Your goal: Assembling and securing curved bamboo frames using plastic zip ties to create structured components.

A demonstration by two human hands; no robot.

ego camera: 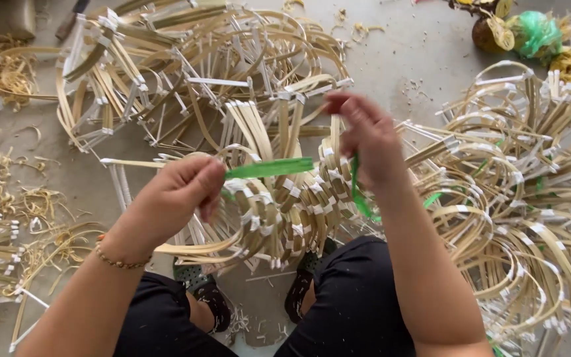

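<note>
Over your lap, between your knees, you hold a bundle of bamboo hoops [279, 211] with white-taped joints, and across its top runs the green strap [269, 168]. Your left hand [176, 195] has its fingers closed in a pinch on the strap's end at about 9 o'clock; your right hand [368, 142] is closed on the other part at 3 o'clock, where the strap bends and trails down toward 5 o'clock. Between your hands the strap's long axis lies nearly level, left to right, rising slightly to the right. It looks thin, light and flexible along its length yet likely slick, so grip it flat between thumb and finger near the ends. The hoops seem light and springy, best held at the taped joints. More hoops [523, 198] are heaped on the floor [404, 59] at 3 o'clock and 11 o'clock.
</note>
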